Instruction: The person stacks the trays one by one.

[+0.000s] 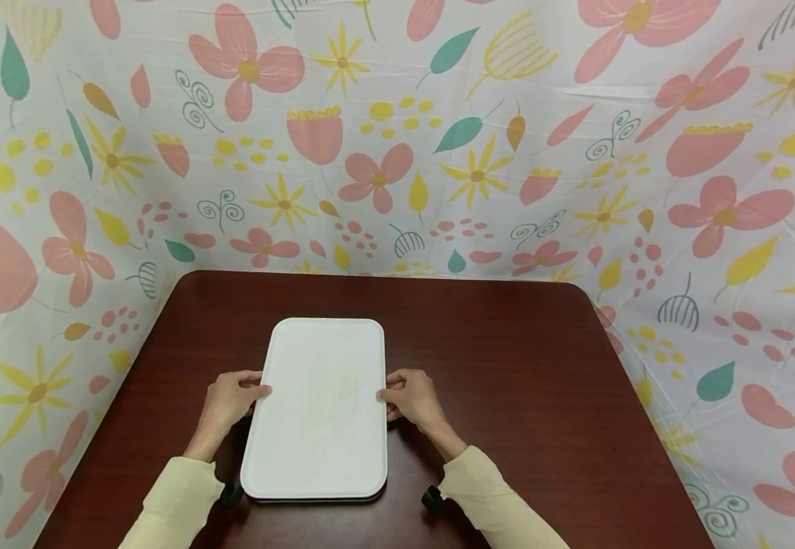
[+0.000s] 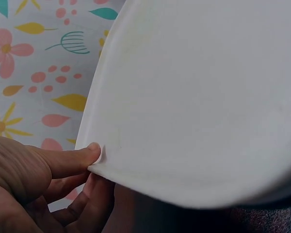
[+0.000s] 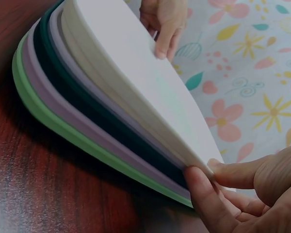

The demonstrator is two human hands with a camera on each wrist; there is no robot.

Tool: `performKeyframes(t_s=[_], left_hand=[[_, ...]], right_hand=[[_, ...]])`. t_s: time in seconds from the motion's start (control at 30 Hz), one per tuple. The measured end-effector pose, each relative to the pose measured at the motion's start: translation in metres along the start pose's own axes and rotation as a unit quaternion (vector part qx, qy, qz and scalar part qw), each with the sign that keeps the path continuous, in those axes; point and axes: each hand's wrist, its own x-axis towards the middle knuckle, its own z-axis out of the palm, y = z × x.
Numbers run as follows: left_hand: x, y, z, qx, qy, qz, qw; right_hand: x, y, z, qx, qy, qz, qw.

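A white rectangular tray (image 1: 325, 404) with rounded corners and a raised rim lies at the top of a stack. In the right wrist view, lilac, dark green (image 3: 102, 111) and light green layers (image 3: 77, 145) show below it. My left hand (image 1: 231, 395) pinches the white tray's left edge, thumb on top of the rim and fingers beneath. On the opposite side, my right hand (image 1: 414, 396) grips the right edge, its thumb over the rim and its fingers against the side. The hidden undersides leave unclear how many layers the fingers hold.
The stack stands on a dark red-brown wooden table (image 1: 507, 381), left of its middle. Behind and beside the table hangs a white cloth (image 1: 383, 191) printed with flowers and leaves. Dark wrist devices (image 1: 433, 499) sit near both cuffs.
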Motion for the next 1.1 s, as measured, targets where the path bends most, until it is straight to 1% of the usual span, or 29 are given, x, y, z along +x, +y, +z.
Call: performKeyframes(t_s=[0.13, 0.27, 0.5, 0.6, 0.77, 0.87, 0.97, 1.03, 1.1], left_hand=[[-0.001, 0.0, -0.002, -0.002, -0.002, 0.006, 1.0], [-0.003, 0.0, -0.003, 0.001, -0.005, 0.003, 1.0], [-0.003, -0.003, -0.002, -0.006, -0.006, 0.01, 0.9999], [-0.003, -0.003, -0.002, 0.0, -0.006, 0.009, 0.9999], [-0.004, -0.003, -0.003, 0.027, -0.012, 0.006, 0.9995], [-0.005, -0.004, -0.003, 0.047, -0.017, 0.011, 0.9987], [-0.005, -0.005, -0.004, 0.054, -0.017, 0.021, 0.9982], [-0.005, -0.005, -0.004, 0.054, -0.013, 0.034, 0.9979], [-0.005, -0.003, -0.005, 0.053, -0.009, 0.049, 0.9973]], right_hand=[[0.002, 0.001, 0.001, 0.006, 0.003, -0.002, 1.0], [0.003, 0.003, 0.002, 0.008, 0.002, -0.005, 1.0], [0.004, 0.007, 0.001, 0.013, 0.001, -0.007, 1.0], [0.004, 0.008, 0.001, 0.006, 0.0, -0.007, 1.0], [0.004, 0.01, 0.0, -0.034, -0.001, -0.011, 0.999], [0.004, 0.012, -0.001, -0.061, -0.002, -0.025, 0.998], [0.003, 0.014, -0.003, -0.086, -0.005, -0.044, 0.995], [0.002, 0.015, -0.004, -0.105, -0.006, -0.06, 0.993], [0.002, 0.014, -0.006, -0.121, -0.007, -0.067, 0.99]])
